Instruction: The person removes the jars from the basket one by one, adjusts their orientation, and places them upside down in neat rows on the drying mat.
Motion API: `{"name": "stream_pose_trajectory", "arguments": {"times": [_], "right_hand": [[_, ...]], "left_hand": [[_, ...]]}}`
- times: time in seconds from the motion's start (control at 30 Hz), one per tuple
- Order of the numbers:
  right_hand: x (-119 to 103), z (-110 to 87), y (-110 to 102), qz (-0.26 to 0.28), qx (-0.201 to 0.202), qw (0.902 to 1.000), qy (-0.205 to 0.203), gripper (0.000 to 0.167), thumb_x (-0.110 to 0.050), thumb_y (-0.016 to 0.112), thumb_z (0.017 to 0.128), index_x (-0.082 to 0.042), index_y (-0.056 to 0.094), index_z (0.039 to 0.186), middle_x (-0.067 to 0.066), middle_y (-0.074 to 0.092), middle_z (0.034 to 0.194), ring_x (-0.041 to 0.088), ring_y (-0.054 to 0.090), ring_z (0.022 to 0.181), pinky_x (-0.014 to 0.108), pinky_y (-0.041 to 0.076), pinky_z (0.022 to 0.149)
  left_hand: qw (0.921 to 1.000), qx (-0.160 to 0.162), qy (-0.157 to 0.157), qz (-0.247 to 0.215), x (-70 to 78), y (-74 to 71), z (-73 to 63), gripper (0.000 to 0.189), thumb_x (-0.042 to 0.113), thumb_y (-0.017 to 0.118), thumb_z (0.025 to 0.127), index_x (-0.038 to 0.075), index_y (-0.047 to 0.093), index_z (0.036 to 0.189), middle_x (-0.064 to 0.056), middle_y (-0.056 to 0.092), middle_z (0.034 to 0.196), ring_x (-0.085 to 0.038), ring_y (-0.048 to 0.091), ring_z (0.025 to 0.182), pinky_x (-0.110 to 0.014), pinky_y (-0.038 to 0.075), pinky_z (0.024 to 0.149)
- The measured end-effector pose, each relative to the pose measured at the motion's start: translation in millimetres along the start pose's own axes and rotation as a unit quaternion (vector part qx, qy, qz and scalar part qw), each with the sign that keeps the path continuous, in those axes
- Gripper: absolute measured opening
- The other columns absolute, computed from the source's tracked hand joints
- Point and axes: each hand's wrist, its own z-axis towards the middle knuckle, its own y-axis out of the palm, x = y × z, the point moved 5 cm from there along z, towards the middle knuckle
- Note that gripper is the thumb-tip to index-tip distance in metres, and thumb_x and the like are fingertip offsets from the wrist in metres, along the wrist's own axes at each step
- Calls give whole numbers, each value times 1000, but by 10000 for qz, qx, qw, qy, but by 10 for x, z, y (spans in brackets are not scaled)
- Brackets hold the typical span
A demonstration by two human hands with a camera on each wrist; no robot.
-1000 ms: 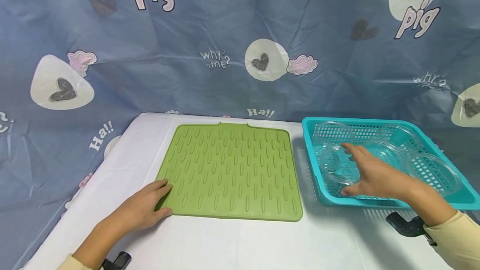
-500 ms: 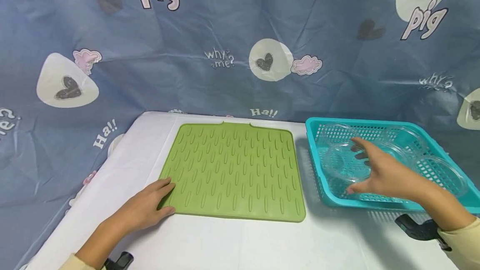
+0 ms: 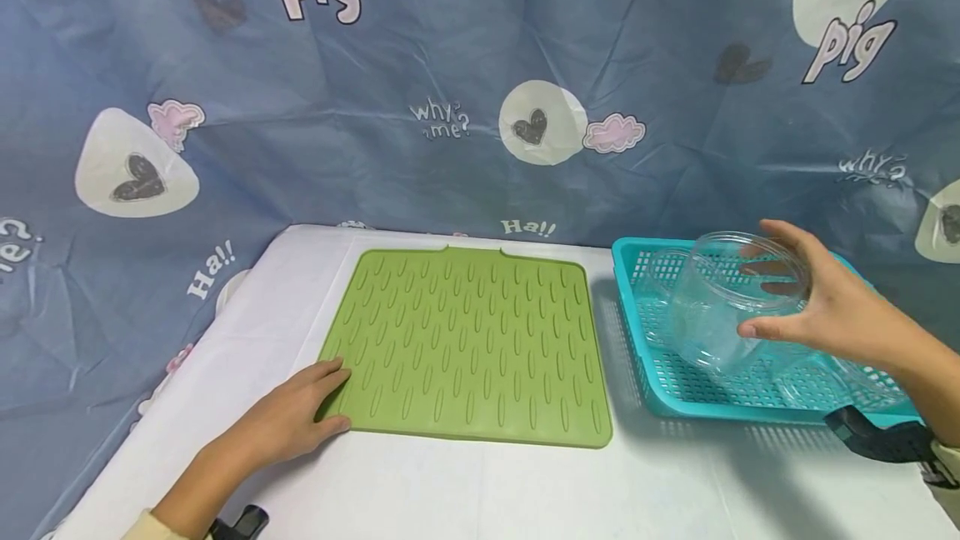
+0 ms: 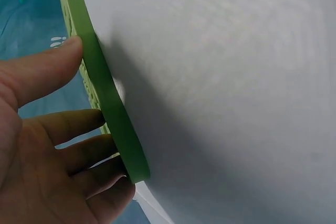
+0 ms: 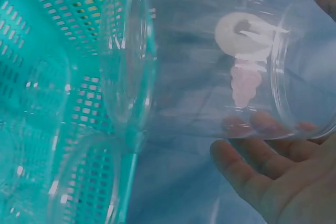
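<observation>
My right hand (image 3: 832,307) grips a clear, wide-mouthed plastic jar (image 3: 697,319) near its rim. The jar is tilted and raised, overlapping the left part of the turquoise basket (image 3: 632,340) in the head view. In the right wrist view, the fingers (image 5: 244,169) and thumb lie on either side of the jar's rim end, its bottom toward the basket. On the left, my left hand (image 3: 285,415) rests at the near left corner of a green ridged mat (image 3: 465,340). The left wrist view has its relaxed fingers (image 4: 86,150) and thumb against the mat's edge.
Other clear jars (image 3: 813,382) lie in the basket behind and below the held one. A white cloth (image 3: 420,486) covers the table. Blue printed fabric (image 3: 420,40) hangs along the back and left.
The right hand has closed round a jar and lifted it up and to the right from the basket, tilting it. The left hand has stayed at the mat's corner.
</observation>
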Motion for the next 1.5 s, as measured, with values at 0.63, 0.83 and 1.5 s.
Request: {"name": "stream_pose_trajectory", "arguments": {"times": [0.63,0.83,1.5], "right_hand": [[-372,550,-266,-226,120,9989,382,121,-18,88,74,-25,3,160,20,33,160,46,34,139,71,39,92],[-439,748,-289,-117,32,9996,256,116,-18,88,75,-17,7,159,18,32,160,46,35,141,73,38,96],[-1325,1282,359,-827,-312,9904,-1062,105,-34,90,69,-9,30,152,15,53,143,35,45,137,59,39,110]], "left_hand": [[9985,-448,-268,-170,9,-21,28,71,32,75,86,-7,50,139,-28,45,149,-48,45,136,-60,42,110],[9985,-478,-229,-164,12,-23,42,71,32,75,86,-7,49,139,-29,45,148,-49,45,136,-60,41,110],[9968,-615,-436,-273,55,-31,59,74,26,75,86,-8,42,144,-30,42,150,-51,42,136,-62,40,111]]}}
